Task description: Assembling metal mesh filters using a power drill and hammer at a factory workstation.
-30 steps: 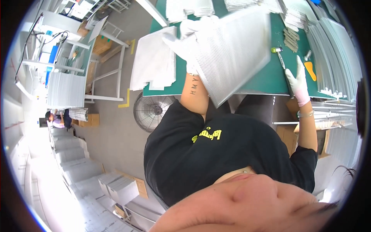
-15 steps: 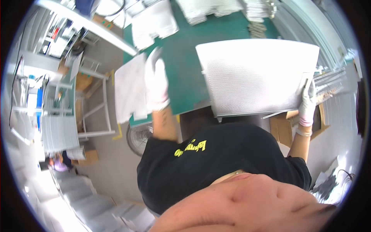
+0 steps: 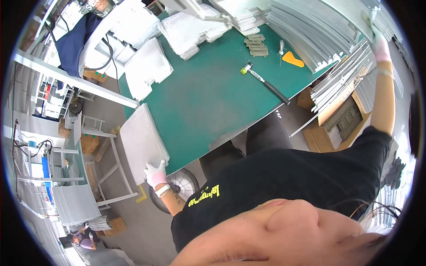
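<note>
My left hand (image 3: 155,174), in a white glove, rests on the near corner of a stack of white mesh sheets (image 3: 142,139) at the table's left edge. Its fingers are spread. Stretched out to the far right, my gloved right hand (image 3: 380,46) is at the edge of a pale panel (image 3: 350,17); its fingertips blur, so its grip is unclear. On the green table (image 3: 199,102) lie a hammer (image 3: 270,88) with a yellow-green head, an orange scraper (image 3: 293,60), a screwdriver (image 3: 281,52) and several grey-green slotted parts (image 3: 256,45).
More white sheet stacks (image 3: 146,66) line the far side. Long grey panels (image 3: 306,33) stand at the right, above thin metal strips (image 3: 339,86) and an open cardboard box (image 3: 316,137). Below the table's left edge stands a round fan (image 3: 184,184). A person (image 3: 84,239) is in the background.
The large white mesh panel has left the table's front, uncovering the hammer and scraper. My right hand has swung far right; my left has come back to the sheet stack's near corner.
</note>
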Demonstrator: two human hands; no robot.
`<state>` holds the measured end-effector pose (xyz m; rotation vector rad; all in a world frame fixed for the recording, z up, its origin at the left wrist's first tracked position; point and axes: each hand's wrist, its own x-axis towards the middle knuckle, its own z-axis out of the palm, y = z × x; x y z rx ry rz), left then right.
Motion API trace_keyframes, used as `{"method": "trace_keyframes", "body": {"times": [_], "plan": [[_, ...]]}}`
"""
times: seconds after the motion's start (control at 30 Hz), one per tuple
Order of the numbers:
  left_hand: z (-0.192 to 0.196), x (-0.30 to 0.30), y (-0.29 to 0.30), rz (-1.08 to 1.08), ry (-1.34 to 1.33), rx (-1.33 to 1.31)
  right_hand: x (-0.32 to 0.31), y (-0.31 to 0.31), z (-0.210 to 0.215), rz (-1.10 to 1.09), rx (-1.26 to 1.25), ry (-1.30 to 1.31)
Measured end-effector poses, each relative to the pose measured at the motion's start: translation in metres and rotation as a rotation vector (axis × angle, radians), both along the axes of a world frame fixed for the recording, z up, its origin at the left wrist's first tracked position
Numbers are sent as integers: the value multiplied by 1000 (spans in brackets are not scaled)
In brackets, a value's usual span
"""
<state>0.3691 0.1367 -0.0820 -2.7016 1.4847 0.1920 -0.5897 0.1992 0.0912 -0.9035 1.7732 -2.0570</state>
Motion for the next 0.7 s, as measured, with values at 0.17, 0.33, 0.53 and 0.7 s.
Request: {"method": "trace_keyframes", "body": {"times": [0.17,0.33,0.53,0.7], "plan": [[34,21,-4,-149,4,-126,-27,-73,-40,-47,172,-150],[99,95,-2,-184,771,-561,-51,21,-17,-534,716,895],[148,-40,46,-422,780,-470,304,-8,-35,-100,161,1055],[31,-186,8,-836,432,-99,441,-74,-146,654,44,983]]}}
